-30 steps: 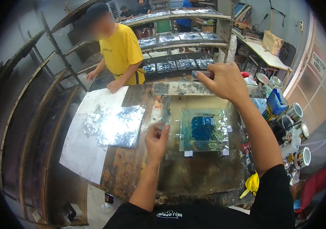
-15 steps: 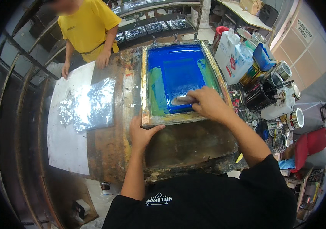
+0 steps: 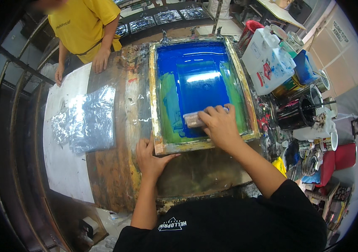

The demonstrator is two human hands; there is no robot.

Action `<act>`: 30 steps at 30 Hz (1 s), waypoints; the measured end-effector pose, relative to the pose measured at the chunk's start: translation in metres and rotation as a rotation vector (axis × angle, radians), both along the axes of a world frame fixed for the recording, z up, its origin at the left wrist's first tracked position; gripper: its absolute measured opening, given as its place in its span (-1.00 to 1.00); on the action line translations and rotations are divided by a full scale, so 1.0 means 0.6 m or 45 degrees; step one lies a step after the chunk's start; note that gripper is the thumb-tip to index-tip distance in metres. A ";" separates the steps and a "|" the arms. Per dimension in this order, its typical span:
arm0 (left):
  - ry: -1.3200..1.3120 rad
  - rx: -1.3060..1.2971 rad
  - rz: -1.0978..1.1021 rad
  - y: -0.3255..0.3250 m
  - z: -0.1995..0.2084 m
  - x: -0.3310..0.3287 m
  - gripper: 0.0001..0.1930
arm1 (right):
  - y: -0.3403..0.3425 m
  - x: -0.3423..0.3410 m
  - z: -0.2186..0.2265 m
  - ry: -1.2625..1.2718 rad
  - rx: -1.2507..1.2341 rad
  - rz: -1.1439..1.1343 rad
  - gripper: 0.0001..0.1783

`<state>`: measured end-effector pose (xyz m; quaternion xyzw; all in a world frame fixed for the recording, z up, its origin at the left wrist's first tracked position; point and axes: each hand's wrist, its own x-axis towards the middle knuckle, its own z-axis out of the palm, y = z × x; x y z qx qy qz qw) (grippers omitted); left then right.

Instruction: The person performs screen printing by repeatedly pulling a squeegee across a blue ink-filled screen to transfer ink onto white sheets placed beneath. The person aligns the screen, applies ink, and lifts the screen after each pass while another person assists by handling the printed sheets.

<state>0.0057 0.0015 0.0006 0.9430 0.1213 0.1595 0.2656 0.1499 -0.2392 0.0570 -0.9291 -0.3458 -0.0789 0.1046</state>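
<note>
A screen-printing frame (image 3: 247,94) with worn wooden edges lies on the table in front of me. Blue ink (image 3: 200,90) covers the middle of its mesh, with green areas along the sides. My right hand (image 3: 221,126) grips a squeegee (image 3: 194,119) with a pale handle, set near the close end of the inked area; its blade edge is hidden. At the near left corner of the frame, my left hand (image 3: 150,161) grasps the wood, thumb along the front edge and fingers up the left side.
Left of the frame, a shiny clear plastic sheet (image 3: 93,119) lies over a white board (image 3: 63,168). A person in yellow (image 3: 84,27) stands beyond it, hands at the board's far edge. Ink cans (image 3: 294,113) and a stained white jug (image 3: 265,61) crowd the right side.
My view has shifted, so the frame sits lower in the picture. The squeegee has tilted, showing more of its handle. My left hand stays at the corner.
</note>
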 end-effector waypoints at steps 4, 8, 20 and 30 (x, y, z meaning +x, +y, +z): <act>-0.006 -0.006 0.016 -0.002 0.009 0.001 -0.14 | 0.033 0.095 -0.023 -0.121 0.031 -0.004 -0.54; -0.081 -0.016 0.028 -0.003 0.018 0.002 -0.12 | 0.066 0.192 -0.019 -0.122 0.000 -0.024 -0.57; -0.334 -0.152 0.024 -0.021 -0.017 -0.013 0.24 | 0.108 0.406 0.007 -0.123 -0.075 -0.028 -0.66; -0.388 -0.120 0.006 -0.022 -0.014 -0.010 0.16 | 0.080 0.278 0.005 -0.124 -0.126 -0.023 -0.64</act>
